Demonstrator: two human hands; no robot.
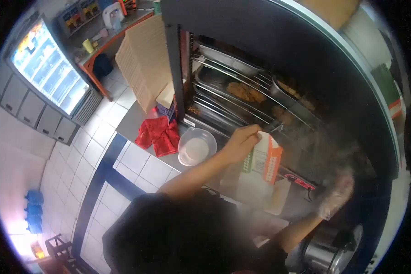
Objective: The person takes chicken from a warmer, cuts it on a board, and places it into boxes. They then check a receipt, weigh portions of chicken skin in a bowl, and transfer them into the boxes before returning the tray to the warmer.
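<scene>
My left hand (pixel 243 144), bare, pinches the top edge of a white paper bag (pixel 259 157) with orange and green bands. The bag hangs in front of a dark heated cabinet with wire racks. On the racks are a metal tray of browned food (pixel 245 92) and another food pan (pixel 293 93) to its right. My right hand (pixel 337 196), in a clear plastic glove, is at the cabinet's lower right, blurred by haze; its fingers and anything in them cannot be made out.
A clear plastic bowl (pixel 197 146) and a red cloth (pixel 160 135) lie on the counter at left, near stacked cardboard (pixel 144 61). A metal pot (pixel 322 253) stands at the lower right. A lit glass-door fridge (pixel 50 68) is at the upper left.
</scene>
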